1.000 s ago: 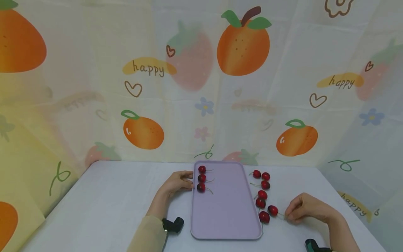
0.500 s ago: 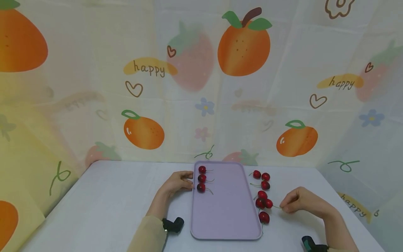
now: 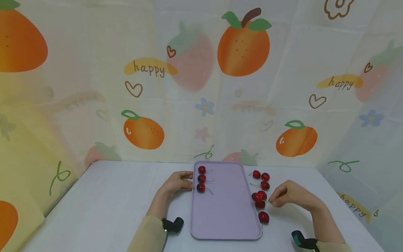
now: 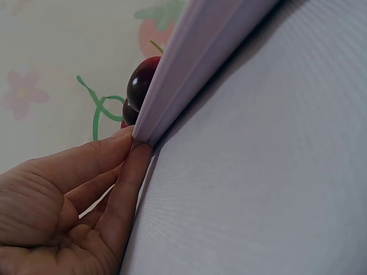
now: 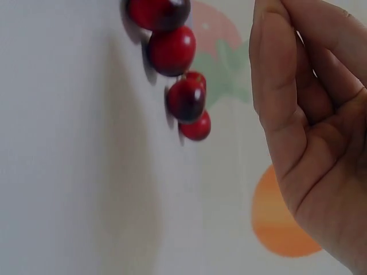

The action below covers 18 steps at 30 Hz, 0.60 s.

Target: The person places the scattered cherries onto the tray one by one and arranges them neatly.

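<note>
The lilac tray [image 3: 226, 217] lies on the table, with three red cherries [image 3: 201, 178] in a column along its left side, stems pointing right. My left hand [image 3: 177, 181] pinches the tray's left rim between thumb and finger; the left wrist view shows the thumb and finger meeting on that rim [image 4: 172, 86]. My right hand [image 3: 291, 194] pinches the stem of a cherry [image 3: 256, 197], which hangs by the tray's right edge in front of other cherries. In the right wrist view the right fingertips [image 5: 275, 28] reach the top border, and the held cherry cannot be made out.
Several loose cherries [image 3: 265, 185] lie on the white table [image 3: 126, 203] just right of the tray, one [image 3: 263, 217] nearer the front. A fruit-printed cloth [image 3: 239, 115] hangs behind the table.
My right hand has moved left and away from me, carrying the cherry by its stem from beside the loose ones to the tray's right edge. The left hand has stayed put.
</note>
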Tool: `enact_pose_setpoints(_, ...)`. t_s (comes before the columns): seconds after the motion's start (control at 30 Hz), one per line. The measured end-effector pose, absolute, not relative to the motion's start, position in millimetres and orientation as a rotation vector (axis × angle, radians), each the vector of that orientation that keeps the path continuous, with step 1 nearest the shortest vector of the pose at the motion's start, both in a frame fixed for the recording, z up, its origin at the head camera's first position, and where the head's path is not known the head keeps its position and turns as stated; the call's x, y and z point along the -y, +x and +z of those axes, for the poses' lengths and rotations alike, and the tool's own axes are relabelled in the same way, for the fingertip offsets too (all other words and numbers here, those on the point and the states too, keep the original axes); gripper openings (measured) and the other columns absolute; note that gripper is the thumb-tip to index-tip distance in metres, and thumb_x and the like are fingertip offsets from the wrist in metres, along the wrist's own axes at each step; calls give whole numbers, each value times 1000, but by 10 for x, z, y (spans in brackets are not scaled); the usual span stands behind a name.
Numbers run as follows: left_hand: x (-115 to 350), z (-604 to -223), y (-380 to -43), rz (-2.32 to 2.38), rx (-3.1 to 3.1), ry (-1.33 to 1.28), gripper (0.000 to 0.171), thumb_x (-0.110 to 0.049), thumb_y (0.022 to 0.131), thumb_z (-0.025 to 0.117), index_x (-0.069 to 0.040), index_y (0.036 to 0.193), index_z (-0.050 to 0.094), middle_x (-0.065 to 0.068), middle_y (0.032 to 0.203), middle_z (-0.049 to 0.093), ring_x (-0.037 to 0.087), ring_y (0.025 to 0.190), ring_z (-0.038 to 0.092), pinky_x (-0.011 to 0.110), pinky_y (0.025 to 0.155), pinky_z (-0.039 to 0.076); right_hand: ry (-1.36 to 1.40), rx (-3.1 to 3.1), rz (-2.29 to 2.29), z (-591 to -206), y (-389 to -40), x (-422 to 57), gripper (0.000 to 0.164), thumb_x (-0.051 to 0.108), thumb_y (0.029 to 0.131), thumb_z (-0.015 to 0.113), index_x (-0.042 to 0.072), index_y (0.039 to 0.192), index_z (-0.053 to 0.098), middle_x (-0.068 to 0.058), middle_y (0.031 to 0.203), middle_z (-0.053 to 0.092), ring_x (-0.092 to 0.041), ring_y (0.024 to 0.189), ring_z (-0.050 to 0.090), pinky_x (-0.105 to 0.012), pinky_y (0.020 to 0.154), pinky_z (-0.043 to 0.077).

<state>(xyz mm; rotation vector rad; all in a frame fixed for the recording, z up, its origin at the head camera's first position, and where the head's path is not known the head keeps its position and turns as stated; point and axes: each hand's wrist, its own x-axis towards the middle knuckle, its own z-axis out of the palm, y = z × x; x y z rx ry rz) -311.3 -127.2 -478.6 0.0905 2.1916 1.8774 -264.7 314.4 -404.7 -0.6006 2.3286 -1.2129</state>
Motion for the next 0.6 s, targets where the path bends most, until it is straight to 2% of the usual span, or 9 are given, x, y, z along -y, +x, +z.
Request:
enact_pose_setpoints(0.13, 1277, -4780, -3105, 1872, -2199, 100, 61, 6, 81, 71, 6, 139, 51, 24, 129, 59, 11, 80, 67, 33, 81, 63, -625, -2336, -1209, -4011, -2657, -2987, 20, 13, 86, 72, -4, 97, 76, -20, 92, 76, -13, 74, 68, -27, 70, 59)
enact_pose_setpoints(0.23, 1279, -4780, -3099, 1876, -2195, 105, 61, 6, 81, 71, 6, 139, 50, 24, 130, 59, 11, 81, 67, 33, 81, 63, -659, -2335, -1205, -3989, -2666, -2872, 20, 12, 85, 73, -4, 96, 76, -22, 92, 76, -21, 75, 71, -28, 70, 59)
enact_pose_setpoints(0.33, 1278, -4787, -3098, 1877, -2196, 114, 61, 6, 81, 71, 7, 139, 50, 24, 130, 59, 11, 81, 67, 33, 82, 63, -679, -2332, -1199, -3989, -2693, -2773, 18, 13, 85, 73, -2, 95, 77, -18, 90, 76, -28, 77, 72, -29, 70, 60)
enact_pose_setpoints(0.47, 1277, -4789, -3107, 1879, -2196, 109, 61, 5, 81, 71, 6, 139, 50, 24, 130, 59, 11, 81, 67, 33, 82, 63, -707, -2336, -1177, -4004, -2746, -2651, 15, 14, 84, 75, 3, 94, 79, -8, 85, 77, -22, 72, 72, -31, 69, 61)
enact_pose_setpoints(0.6, 1274, -4786, -3111, 1876, -2203, 104, 61, 5, 81, 71, 6, 139, 50, 24, 130, 60, 11, 81, 67, 33, 82, 63, -769, -2333, -1165, -4010, -2785, -2522, 15, 14, 83, 76, 4, 93, 79, -9, 84, 78, -13, 66, 67, -31, 63, 60)
